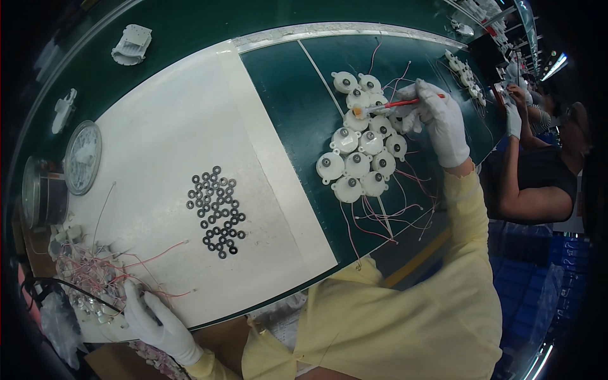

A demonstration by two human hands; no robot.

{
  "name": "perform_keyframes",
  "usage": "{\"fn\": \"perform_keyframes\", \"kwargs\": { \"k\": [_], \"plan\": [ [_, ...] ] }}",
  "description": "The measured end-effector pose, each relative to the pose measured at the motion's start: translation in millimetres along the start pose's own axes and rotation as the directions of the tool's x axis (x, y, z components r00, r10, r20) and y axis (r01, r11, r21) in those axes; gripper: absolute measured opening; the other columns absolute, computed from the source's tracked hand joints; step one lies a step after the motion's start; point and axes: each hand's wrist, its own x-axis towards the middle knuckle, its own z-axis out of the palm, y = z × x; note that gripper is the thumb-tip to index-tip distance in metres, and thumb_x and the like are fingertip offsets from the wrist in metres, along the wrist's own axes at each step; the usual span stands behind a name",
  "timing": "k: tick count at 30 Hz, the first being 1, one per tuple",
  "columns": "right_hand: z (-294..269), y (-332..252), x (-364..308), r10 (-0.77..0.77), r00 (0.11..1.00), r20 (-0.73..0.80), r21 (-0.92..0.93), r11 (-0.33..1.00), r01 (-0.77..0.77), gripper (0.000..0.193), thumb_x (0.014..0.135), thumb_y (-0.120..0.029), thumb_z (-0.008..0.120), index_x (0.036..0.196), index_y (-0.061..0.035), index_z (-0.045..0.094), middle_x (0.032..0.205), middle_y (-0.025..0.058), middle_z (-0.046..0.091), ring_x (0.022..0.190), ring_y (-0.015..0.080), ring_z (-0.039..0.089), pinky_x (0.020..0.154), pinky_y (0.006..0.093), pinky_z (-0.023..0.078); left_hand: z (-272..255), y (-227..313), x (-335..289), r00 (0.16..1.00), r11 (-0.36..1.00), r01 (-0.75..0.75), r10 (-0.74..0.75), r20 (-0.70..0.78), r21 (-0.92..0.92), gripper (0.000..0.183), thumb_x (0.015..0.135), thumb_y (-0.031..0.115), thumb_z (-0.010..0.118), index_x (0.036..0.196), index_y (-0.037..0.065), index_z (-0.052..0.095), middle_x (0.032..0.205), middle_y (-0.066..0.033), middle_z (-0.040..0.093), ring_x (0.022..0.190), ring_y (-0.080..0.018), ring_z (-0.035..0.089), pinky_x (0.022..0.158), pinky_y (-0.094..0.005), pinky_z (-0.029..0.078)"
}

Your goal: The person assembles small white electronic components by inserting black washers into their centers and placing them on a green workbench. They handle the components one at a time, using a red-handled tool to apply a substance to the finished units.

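My right hand [441, 123], in a white glove, grips a small red-handled brush [402, 103]. Its tan bristles touch one of the white round motors [370, 142] grouped on the green mat, each with a dark shaft in its middle. Thin red and white wires trail from several of these motors. At the lower left, my left hand [157, 324], gloved too, rests by the table's front edge. Its fingers are stretched and apart, beside a tangled heap of wired parts [95, 278]. I see nothing held in it.
Many small black rings [218, 212] lie on the white board [145, 164]. A round clear lid [83, 157] and a round container [44, 193] stand at the left. White plastic housings [132, 45] lie at the far left. A co-worker [535, 171] sits at the right.
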Motion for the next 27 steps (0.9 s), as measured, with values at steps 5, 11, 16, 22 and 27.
{"fn": "perform_keyframes", "kwargs": {
  "k": [5,11,16,22,27],
  "plan": [
    [-2.4,-1.1,-2.6,-0.014,0.999,-0.044,-0.034,0.999,0.012,0.042,0.109,-0.034,0.051,0.110,0.0034,0.070,0.085,0.0113,0.074,0.061,0.0126,0.066,0.053,0.0222,0.042,-1.1,1.2,1.4,1.000,1.000,-0.008,0.008,0.005,0.016,0.039,0.101,0.000,0.059,0.140,-0.004,0.061,0.114,-0.0155,0.069,0.095,-0.0277,0.061,0.079,-0.0382,0.048],
    [0.3,-14.2,-11.4,-0.051,0.996,-0.075,0.001,0.999,0.051,0.042,0.109,-0.034,0.051,0.111,0.0036,0.068,0.084,0.0135,0.073,0.060,0.0139,0.065,0.053,0.0230,0.043,-1.0,-0.3,1.1,1.000,1.000,-0.016,0.016,0.005,0.022,0.039,0.101,0.000,0.059,0.140,-0.004,0.061,0.113,-0.0148,0.069,0.095,-0.0271,0.061,0.080,-0.0381,0.049],
    [19.1,-18.4,-15.3,-0.003,0.998,0.060,0.115,0.993,-0.004,0.039,0.108,-0.033,0.055,0.109,0.0030,0.072,0.087,0.0134,0.076,0.061,0.0111,0.066,0.053,0.0208,0.044,0.6,0.9,2.0,0.999,0.999,-0.034,0.035,-0.012,0.028,0.039,0.101,0.000,0.059,0.139,-0.004,0.061,0.114,-0.0152,0.070,0.096,-0.0272,0.061,0.080,-0.0384,0.049],
    [23.9,-15.9,-12.3,0.056,0.996,0.071,0.030,0.998,-0.058,0.038,0.108,-0.032,0.055,0.108,0.0025,0.072,0.087,0.0144,0.076,0.061,0.0092,0.065,0.053,0.0200,0.044,-0.1,0.8,2.1,1.000,1.000,-0.020,0.020,-0.007,0.000,0.038,0.101,0.000,0.059,0.138,-0.005,0.062,0.114,-0.0157,0.070,0.096,-0.0278,0.062,0.080,-0.0386,0.049],
    [18.6,-9.8,-12.3,0.028,0.997,0.078,0.024,0.999,-0.030,0.038,0.108,-0.031,0.054,0.108,0.0025,0.072,0.088,0.0134,0.076,0.061,0.0092,0.065,0.054,0.0197,0.044,0.5,-0.5,0.4,1.000,1.000,-0.010,0.010,-0.012,-0.009,0.038,0.100,-0.001,0.059,0.138,-0.005,0.062,0.114,-0.0157,0.070,0.096,-0.0280,0.062,0.080,-0.0389,0.049]
  ]
}}
